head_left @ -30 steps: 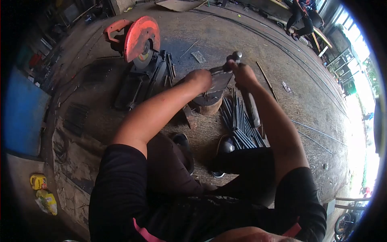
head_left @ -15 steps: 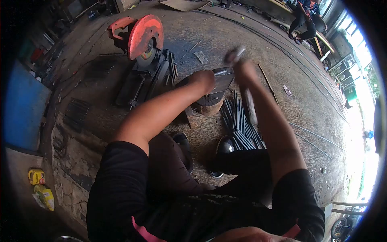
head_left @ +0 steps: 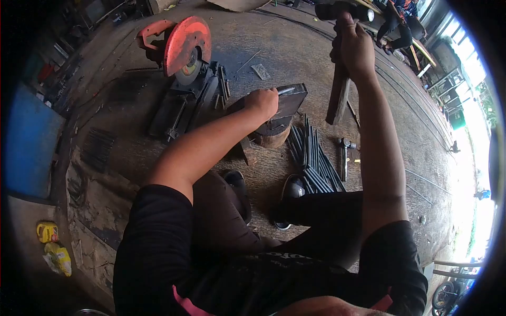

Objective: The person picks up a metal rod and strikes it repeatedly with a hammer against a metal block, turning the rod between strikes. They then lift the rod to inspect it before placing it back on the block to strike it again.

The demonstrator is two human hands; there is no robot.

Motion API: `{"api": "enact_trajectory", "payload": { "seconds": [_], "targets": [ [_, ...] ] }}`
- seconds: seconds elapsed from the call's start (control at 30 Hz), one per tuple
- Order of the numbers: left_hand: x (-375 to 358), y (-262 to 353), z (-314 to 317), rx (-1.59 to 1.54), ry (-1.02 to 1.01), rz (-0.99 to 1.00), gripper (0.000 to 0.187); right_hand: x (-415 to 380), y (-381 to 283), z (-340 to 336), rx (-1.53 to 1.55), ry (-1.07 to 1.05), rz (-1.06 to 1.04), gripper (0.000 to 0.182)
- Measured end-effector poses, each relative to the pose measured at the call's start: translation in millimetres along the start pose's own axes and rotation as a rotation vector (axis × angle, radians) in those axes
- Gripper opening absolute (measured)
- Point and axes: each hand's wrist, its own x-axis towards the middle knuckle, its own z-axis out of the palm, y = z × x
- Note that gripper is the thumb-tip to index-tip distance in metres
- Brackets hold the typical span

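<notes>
Above the workshop floor (head_left: 253, 39), the left hand (head_left: 263, 102) grips probably a rod (head_left: 286, 91), best held flat against the metal block (head_left: 291, 105); the right hand (head_left: 358, 52) clasps a hammer (head_left: 338, 97), best swung squarely.

"Could any words be read?"

"Not one whole word. The black shirt (head_left: 226, 282) at the near side had pale lettering (head_left: 289, 256) across the chest, partly lost in the folds. Some rounded letters showed, too unclear to spell out."

"And the yellow container (head_left: 47, 231) at the near left?"

"It bore dark printing, too small to read. The yellow packet (head_left: 59, 258) just beside it had print too, equally illegible."

"What about the shoes?"

"The right shoe (head_left: 293, 188) carried a small pale marking on top, too small to tell whether it was writing."

"Any brand or number, then?"

"None that could be read on anything."
</notes>
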Motion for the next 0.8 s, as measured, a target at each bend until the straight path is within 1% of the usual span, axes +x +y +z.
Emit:
{"api": "enact_trajectory", "payload": {
  "seconds": [0.03,0.07,0.1,0.13,0.17,0.2,0.23,0.27,0.33,0.37,0.4,0.47,0.53,0.57,0.6,0.67,0.7,0.77,0.8],
  "targets": [
    [-2.0,1.3,-2.8,0.001,0.001,-0.001,0.024,2.5,-2.4,1.9,0.058,0.037,-0.029,0.055],
    [-3.9,2.9,-5.9,0.001,0.022,0.01,0.022,2.2,8.6,9.2,-0.047,0.023,0.045,0.052],
    [-5.7,4.5,-8.8,0.001,0.042,0.022,0.021,-8.2,19.2,18.2,-0.168,-0.048,0.207,0.05],
    [-7.0,6.1,-8.9,0.002,0.044,0.024,0.021,-4.5,73.2,36.7,-0.462,-0.138,0.222,0.054],
    [-7.1,6.8,-8.5,0.022,0.022,0.013,0.02,-10.9,144.5,61.0,-0.8,-0.244,0.093,0.062],
    [-5.7,6.7,-8.6,0.046,0.005,0.004,0.019,-41.9,113.1,60.6,-0.549,-0.312,0.386,0.073],
    [-4.9,7.0,-6.7,0.058,0.017,-0.001,0.018,-49.7,114.7,61.8,-0.466,-0.262,0.448,0.073],
    [-3.2,5.6,-8.1,0.054,0.023,-0.006,0.018,-45.8,109.7,59.2,-0.471,-0.264,0.442,0.073],
    [-6.7,3.8,-5.8,0.055,0.024,0.021,0.018,-41.4,102.8,47.5,-0.31,-0.383,0.567,0.074],
    [-8.4,5.2,-5.3,0.053,0.025,0.027,0.018,-35.0,108.5,43.9,-0.348,-0.379,0.511,0.072],
    [-6.9,4.4,-6.0,0.038,0.028,0.034,0.019,-24.9,104.7,39.3,-0.349,-0.372,0.503,0.072],
    [-3.1,2.9,-3.7,0.013,0.029,0.034,0.02,-9.6,88.9,29.6,-0.416,-0.241,0.315,0.068],
    [-1.6,0.1,4.1,-0.001,0.114,0.068,0.023,0.2,44.5,12.6,-0.287,-0.092,0.137,0.062],
    [-1.6,1.0,-1.1,0.004,0.047,0.067,0.023,0.4,21.6,6.5,-0.102,-0.035,0.063,0.058],
    [-1.9,2.9,-5.1,0.007,0.046,0.068,0.023,2.5,0.5,2.1,0.084,0.027,-0.023,0.055],
    [-2.3,8.2,-13.5,0.049,0.003,0.026,0.022,4.3,-22.4,-5.5,0.173,0.084,-0.074,0.051],
    [-3.4,9.6,-17.2,0.048,0.008,0.027,0.022,5.6,-17.4,-5.4,0.128,0.106,-0.092,0.05],
    [-5.4,10.3,-21.0,0.026,0.004,0.059,0.022,-1.7,14.2,6.2,-0.12,0.038,0.064,0.05],
    [-4.6,9.6,-21.8,0.025,0.005,0.059,0.022,5.9,83.3,23.6,-0.278,0.026,0.019,0.055]
  ]
}}
